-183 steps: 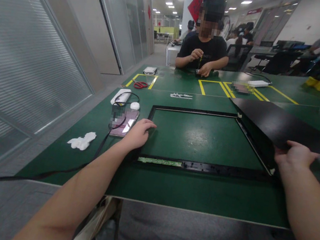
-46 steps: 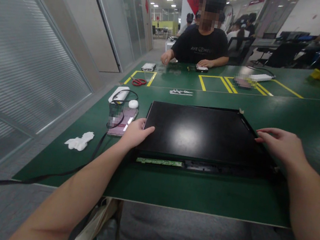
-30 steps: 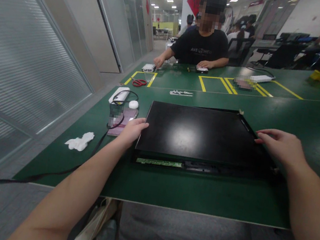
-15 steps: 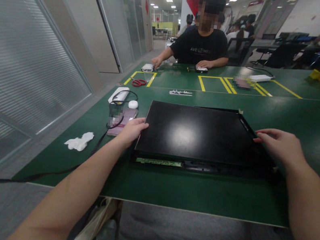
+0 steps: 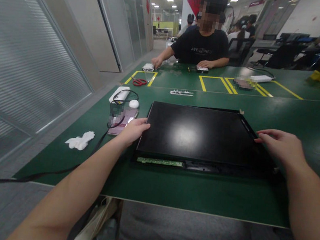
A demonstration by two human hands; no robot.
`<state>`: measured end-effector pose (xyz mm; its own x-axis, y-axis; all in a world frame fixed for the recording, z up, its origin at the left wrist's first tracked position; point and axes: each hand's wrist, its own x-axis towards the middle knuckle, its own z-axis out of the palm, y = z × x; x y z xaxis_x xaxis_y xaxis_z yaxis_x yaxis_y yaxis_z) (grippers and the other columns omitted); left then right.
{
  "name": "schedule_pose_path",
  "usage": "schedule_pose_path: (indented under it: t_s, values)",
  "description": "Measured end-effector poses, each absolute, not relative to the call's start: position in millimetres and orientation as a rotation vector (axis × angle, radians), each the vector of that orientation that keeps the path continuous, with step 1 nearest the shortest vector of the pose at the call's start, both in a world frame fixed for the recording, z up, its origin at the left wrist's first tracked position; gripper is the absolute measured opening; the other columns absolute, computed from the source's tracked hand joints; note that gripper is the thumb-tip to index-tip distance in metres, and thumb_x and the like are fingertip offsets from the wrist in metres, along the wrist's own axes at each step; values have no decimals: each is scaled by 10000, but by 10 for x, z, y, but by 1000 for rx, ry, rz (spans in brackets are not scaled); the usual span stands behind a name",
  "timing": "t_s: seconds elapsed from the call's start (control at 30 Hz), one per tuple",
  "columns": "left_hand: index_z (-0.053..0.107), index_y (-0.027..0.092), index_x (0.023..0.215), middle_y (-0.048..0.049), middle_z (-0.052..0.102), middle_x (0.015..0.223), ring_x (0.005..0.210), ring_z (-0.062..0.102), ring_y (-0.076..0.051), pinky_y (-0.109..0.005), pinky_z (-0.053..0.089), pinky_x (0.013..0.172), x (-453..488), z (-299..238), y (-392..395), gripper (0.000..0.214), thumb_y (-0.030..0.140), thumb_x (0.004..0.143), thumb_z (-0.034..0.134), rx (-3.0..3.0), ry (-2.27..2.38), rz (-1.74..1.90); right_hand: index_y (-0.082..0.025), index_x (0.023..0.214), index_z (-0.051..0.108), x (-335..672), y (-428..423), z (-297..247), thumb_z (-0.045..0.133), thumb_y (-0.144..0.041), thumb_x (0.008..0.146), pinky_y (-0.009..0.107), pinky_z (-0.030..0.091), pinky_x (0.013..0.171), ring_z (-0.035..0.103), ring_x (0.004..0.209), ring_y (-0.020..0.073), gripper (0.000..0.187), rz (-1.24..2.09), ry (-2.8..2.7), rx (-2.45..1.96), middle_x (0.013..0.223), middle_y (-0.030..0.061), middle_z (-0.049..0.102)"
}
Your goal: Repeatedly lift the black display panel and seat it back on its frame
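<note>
A flat black display panel (image 5: pixel 212 137) lies on the green table, set in a black frame (image 5: pixel 248 124). A green circuit strip (image 5: pixel 159 162) shows along the side nearest me. My left hand (image 5: pixel 134 132) grips the panel's left edge, thumb on top and fingers partly hidden behind it. At the opposite side, my right hand (image 5: pixel 281 146) pinches the frame's right rim between thumb and fingers. The panel looks slightly raised from the frame on the left; how it sits on the right is too dark to tell.
Left of the panel lie a phone (image 5: pixel 123 122), a white round case (image 5: pixel 133 104), a white device (image 5: pixel 120 95) with a black cable, and crumpled tissue (image 5: pixel 80 140). Beyond are thin metal pieces (image 5: pixel 181 93) and red scissors (image 5: pixel 139 82). A person (image 5: pixel 203 47) sits opposite.
</note>
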<state>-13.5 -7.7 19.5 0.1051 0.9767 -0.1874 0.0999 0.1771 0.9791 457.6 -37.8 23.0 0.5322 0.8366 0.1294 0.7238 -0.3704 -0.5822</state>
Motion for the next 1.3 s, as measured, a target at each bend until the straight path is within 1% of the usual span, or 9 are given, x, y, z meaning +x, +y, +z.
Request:
schedule_pose_path:
  t_s: [0.23, 0.3, 0.43, 0.67, 0.77, 0.87, 1.03, 1.13, 1.3]
  values:
    - [718, 141, 1063, -50, 761, 829, 804, 721, -241, -306, 540, 701, -148, 157, -70, 374, 275, 714, 705, 1268, 1270, 922, -241, 863, 770, 4586, -377, 239, 585, -390, 674, 364, 470, 773, 662, 921, 269, 303, 244, -1273, -2219, 737, 42, 745]
    - [687, 136, 1167, -47, 762, 839, 790, 722, -229, -302, 543, 711, -146, 147, -70, 450, 256, 734, 714, 1255, 1277, 937, -238, 852, 769, 4601, -372, 234, 581, -393, 669, 371, 472, 766, 663, 911, 274, 305, 231, -1288, -2213, 742, 46, 747]
    - [474, 119, 1436, -46, 765, 849, 756, 721, -198, -297, 550, 722, -135, 139, -66, 695, 181, 782, 699, 1171, 1338, 999, -241, 837, 765, 4603, -369, 246, 580, -393, 664, 385, 477, 783, 662, 908, 280, 295, 235, -1294, -2223, 745, 48, 746]
    - [583, 111, 1278, -60, 755, 787, 716, 719, -211, -314, 561, 712, -120, 170, -76, 512, 160, 782, 699, 1147, 1344, 1018, -246, 847, 763, 4559, -386, 298, 582, -369, 674, 374, 472, 791, 661, 951, 276, 279, 273, -1268, -2258, 757, 45, 749]
    - [632, 120, 1208, -69, 762, 834, 802, 726, -219, -334, 564, 794, -127, 162, -78, 474, 144, 742, 719, 1153, 1355, 1063, -247, 867, 765, 4565, -385, 296, 580, -371, 679, 377, 471, 802, 661, 957, 274, 291, 288, -1262, -2278, 763, 42, 752]
    - [681, 140, 1137, -100, 770, 978, 1012, 710, -262, -379, 545, 925, -146, 140, -65, 442, 160, 701, 748, 1184, 1320, 1099, -251, 850, 765, 4572, -383, 289, 580, -374, 667, 393, 476, 803, 665, 931, 283, 288, 275, -1265, -2252, 738, 41, 747]
    - [749, 163, 1042, -147, 628, 1362, 1322, 545, -328, -447, 430, 1116, -220, 95, -28, 388, 267, 670, 788, 1433, 1391, 1154, -255, 834, 765, 4575, -381, 285, 582, -375, 656, 386, 478, 800, 663, 936, 281, 282, 271, -1285, -2255, 729, 37, 746]
    - [752, 142, 1045, -173, 481, 1505, 1382, 486, -334, -436, 367, 1169, -269, 57, -1, 412, 292, 663, 790, 1552, 1478, 1144, -252, 828, 764, 4581, -379, 282, 582, -385, 659, 372, 479, 758, 662, 905, 274, 281, 262, -1280, -2254, 751, 43, 750]
    - [742, 148, 1094, -181, 466, 1501, 1412, 441, -358, -491, 332, 1186, -327, -18, 47, 449, 340, 688, 767, 1727, 1581, 967, -264, 844, 760, 4584, -384, 290, 584, -392, 675, 382, 472, 786, 663, 916, 274, 276, 284, -1281, -2289, 765, 33, 754]
